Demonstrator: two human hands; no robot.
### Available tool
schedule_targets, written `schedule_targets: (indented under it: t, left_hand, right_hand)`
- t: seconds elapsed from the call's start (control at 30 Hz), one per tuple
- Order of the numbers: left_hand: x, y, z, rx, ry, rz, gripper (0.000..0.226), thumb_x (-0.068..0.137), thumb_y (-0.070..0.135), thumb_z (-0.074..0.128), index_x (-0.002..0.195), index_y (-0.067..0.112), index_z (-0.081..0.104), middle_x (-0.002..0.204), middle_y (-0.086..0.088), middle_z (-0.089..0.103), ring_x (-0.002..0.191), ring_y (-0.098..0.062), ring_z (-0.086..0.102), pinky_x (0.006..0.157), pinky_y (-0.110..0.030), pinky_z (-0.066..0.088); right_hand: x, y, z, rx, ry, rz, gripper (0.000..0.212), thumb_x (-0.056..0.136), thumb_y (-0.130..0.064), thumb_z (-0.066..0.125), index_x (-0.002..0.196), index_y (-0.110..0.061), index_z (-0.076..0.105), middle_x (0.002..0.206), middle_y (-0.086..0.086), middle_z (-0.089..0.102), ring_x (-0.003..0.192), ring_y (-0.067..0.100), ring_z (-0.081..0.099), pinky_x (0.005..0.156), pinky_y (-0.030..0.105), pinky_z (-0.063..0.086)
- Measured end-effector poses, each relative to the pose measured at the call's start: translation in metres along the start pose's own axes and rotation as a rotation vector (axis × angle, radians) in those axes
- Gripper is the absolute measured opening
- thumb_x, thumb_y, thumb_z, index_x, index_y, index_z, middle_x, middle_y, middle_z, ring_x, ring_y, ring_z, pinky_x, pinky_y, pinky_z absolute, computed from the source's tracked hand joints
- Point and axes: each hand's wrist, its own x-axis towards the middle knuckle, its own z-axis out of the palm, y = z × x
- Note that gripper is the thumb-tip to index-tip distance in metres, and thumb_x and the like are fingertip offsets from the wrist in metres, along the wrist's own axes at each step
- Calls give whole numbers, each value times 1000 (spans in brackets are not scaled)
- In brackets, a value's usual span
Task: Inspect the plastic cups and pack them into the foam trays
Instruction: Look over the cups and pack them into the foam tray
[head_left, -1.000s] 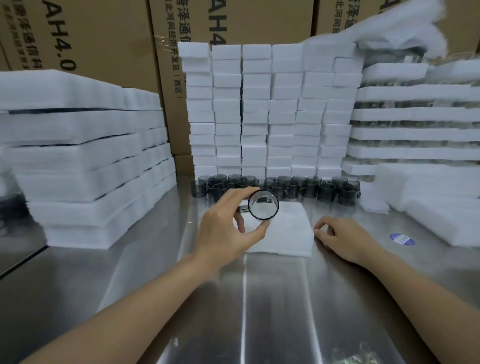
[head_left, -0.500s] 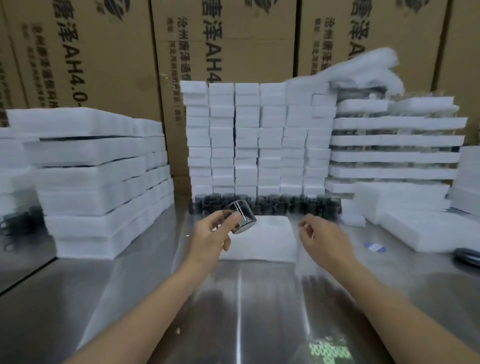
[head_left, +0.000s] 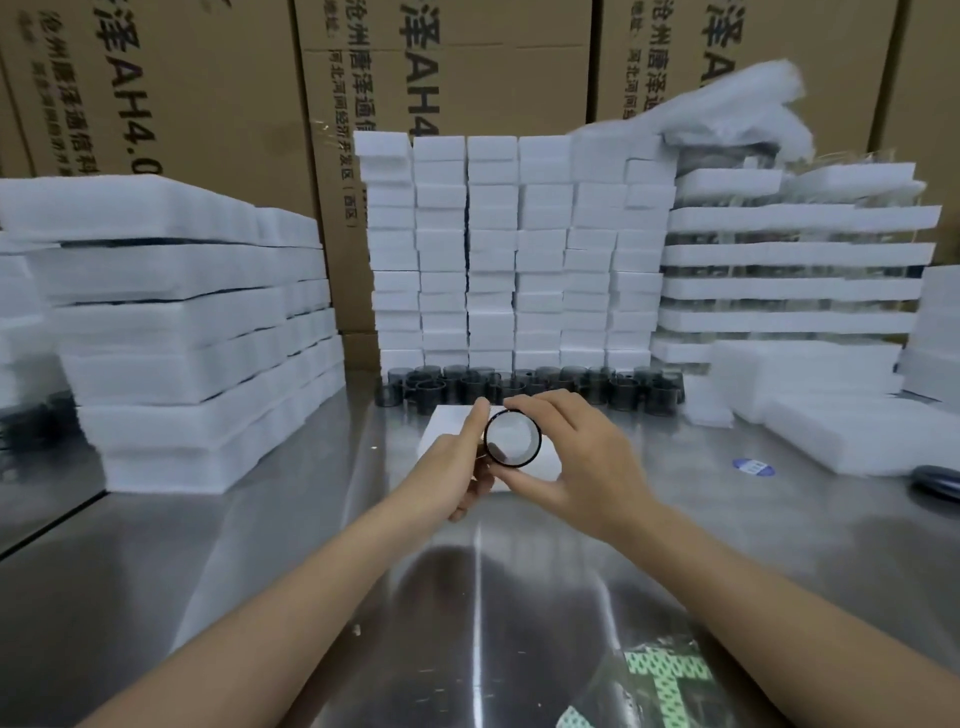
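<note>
Left hand (head_left: 457, 462) and right hand (head_left: 587, 467) both pinch one clear cup (head_left: 512, 438), end-on to camera (mouth or base, unclear), above a foam tray (head_left: 447, 422) on the steel table (head_left: 311, 545); row of dark cups (head_left: 618, 387) just behind; foam stacks (head_left: 509, 249) at back and sides.

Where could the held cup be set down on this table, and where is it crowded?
Bare steel lies between the left foam stack and the left forearm, also between both forearms. Crowded: the cup row below the foam wall, and right-hand trays.
</note>
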Motion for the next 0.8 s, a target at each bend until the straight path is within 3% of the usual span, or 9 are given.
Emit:
schedule_targets:
  t: [0.07, 0.13, 0.3, 0.4, 0.5, 0.63, 0.8]
  left_hand:
    - [4, -3, -3, 229, 106, 96, 73, 105, 75, 31, 59, 25, 59, 55, 6, 57, 45, -9, 43, 55, -29, 35]
    - [6, -7, -8, 361, 130, 179, 73, 111, 60, 34, 48, 28, 49, 49, 9, 50, 45, -6, 40, 60, -33, 31]
    - [5, -10, -10, 351, 119, 273, 67, 114, 49, 39, 51, 27, 41, 51, 11, 40, 51, -9, 32, 57, -31, 24]
    - [1, -9, -11, 221, 187, 512, 47, 109, 53, 50, 66, 33, 52, 62, 14, 49, 58, -5, 39, 57, -22, 29]
    - [-1, -11, -15, 351, 217, 718, 19, 96, 62, 65, 101, 44, 62, 90, 13, 61, 65, -13, 54, 59, -19, 39]
    - [-2, -16, -10, 398, 235, 710, 51, 85, 64, 75, 131, 57, 54, 117, 18, 61, 82, -14, 67, 67, -25, 46]
    - [-3, -13, -7, 412, 291, 816, 50, 82, 53, 80, 127, 49, 59, 120, 20, 62, 94, -9, 70, 66, -18, 43]
  right_hand:
    - [-1, 3, 0, -31, -13, 12, 59, 88, -56, 78, 134, -21, 68, 119, -3, 66, 104, 17, 66, 83, 39, 58]
    - [-1, 3, 1, -33, -26, 36, 59, 87, -57, 78, 134, -23, 67, 118, -5, 65, 101, 16, 65, 81, 38, 58]
    - [1, 1, -3, -21, -28, 35, 56, 86, -55, 79, 132, -24, 66, 119, -8, 65, 103, 15, 66, 81, 38, 58]
    - [4, 0, -5, 51, 43, 99, 55, 81, -45, 82, 127, -26, 58, 118, -14, 60, 100, 5, 61, 80, 33, 57]
    - [3, 2, -6, 142, 167, 224, 61, 77, -34, 89, 122, -28, 48, 114, -17, 52, 92, -9, 54, 70, 29, 52]
    - [0, 6, -3, 170, 223, 203, 69, 73, -27, 96, 118, -28, 43, 114, -20, 43, 89, -10, 52, 61, 33, 52]
    - [-3, 4, 5, 166, 141, 115, 54, 77, -39, 80, 115, -22, 46, 120, -9, 45, 92, 7, 52, 53, 43, 55]
